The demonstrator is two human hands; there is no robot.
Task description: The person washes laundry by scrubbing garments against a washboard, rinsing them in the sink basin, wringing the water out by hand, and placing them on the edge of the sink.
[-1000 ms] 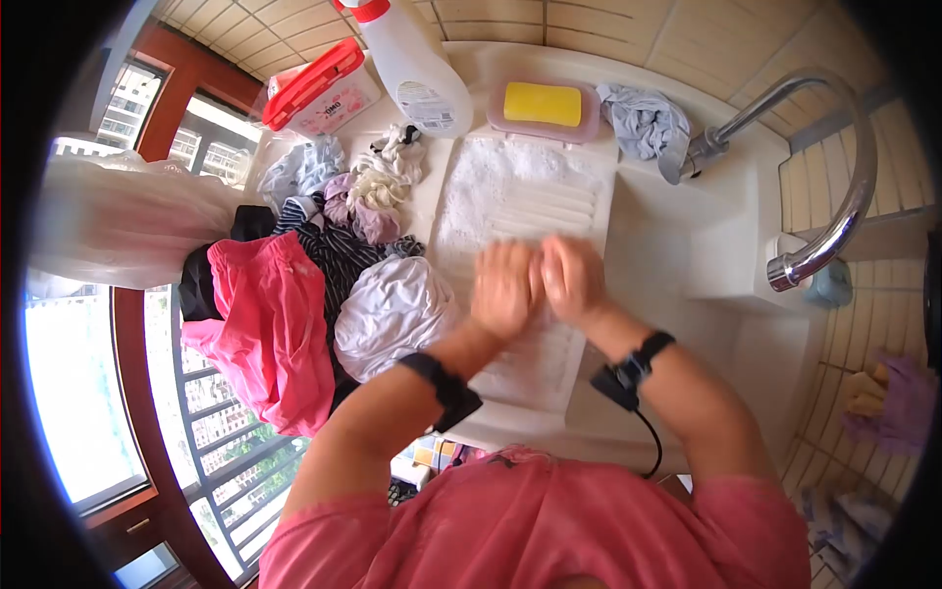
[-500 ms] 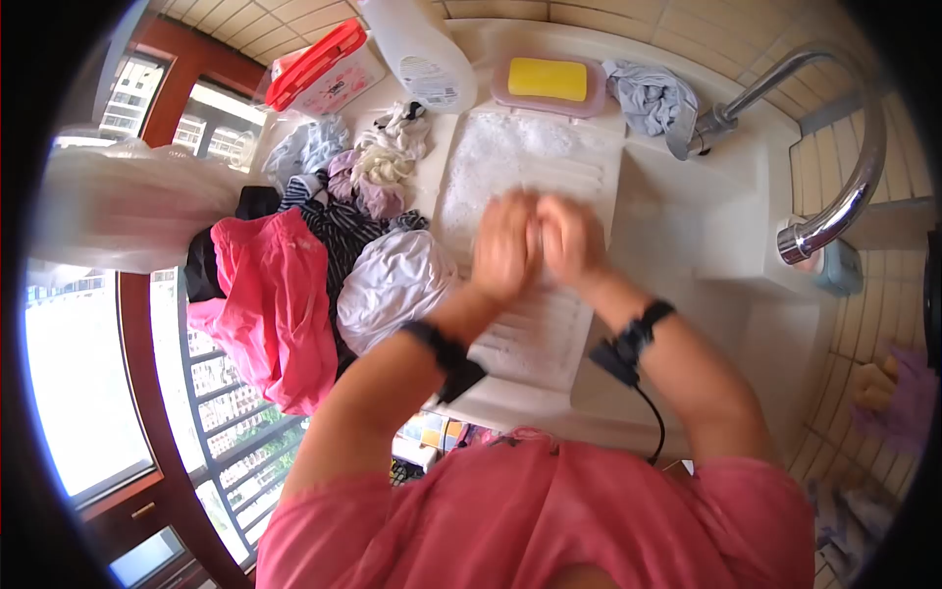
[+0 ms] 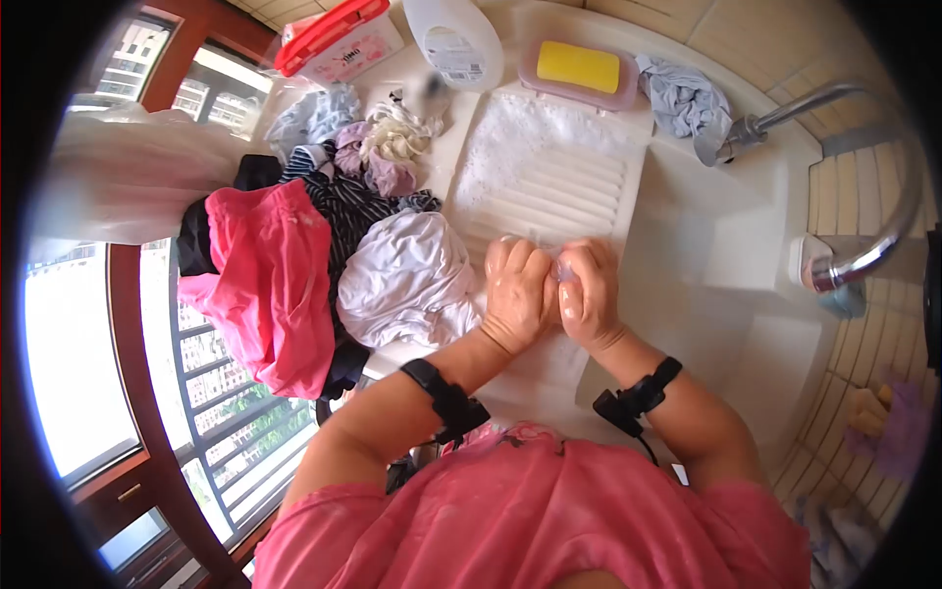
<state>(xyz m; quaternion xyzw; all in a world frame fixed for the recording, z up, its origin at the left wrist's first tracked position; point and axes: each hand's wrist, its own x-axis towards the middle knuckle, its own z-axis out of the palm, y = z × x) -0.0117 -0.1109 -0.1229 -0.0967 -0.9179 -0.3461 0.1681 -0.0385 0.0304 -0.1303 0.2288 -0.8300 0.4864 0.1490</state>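
My left hand (image 3: pixel 519 293) and my right hand (image 3: pixel 587 293) are side by side over the lower part of the ribbed washboard (image 3: pixel 564 191). Both are wet, with the fingers curled in. Between them a small bit of something pale and soapy shows; what it is stays mostly hidden by the fingers. White suds (image 3: pixel 515 128) lie on the upper part of the washboard. Just left of my left hand sits a bunched white cloth (image 3: pixel 407 280).
Pink clothing (image 3: pixel 270 285), dark striped cloth (image 3: pixel 348 211) and small pale garments lie at the left. Behind stand a red-lidded box (image 3: pixel 348 49), a white bottle (image 3: pixel 453 44), a yellow soap bar (image 3: pixel 578 67) and a grey cloth (image 3: pixel 684 95). The sink basin (image 3: pixel 702 216) and faucet (image 3: pixel 863 265) are at the right.
Both hands have moved down the washboard toward my body, still together. The ribs above them now show. The view has shifted slightly.
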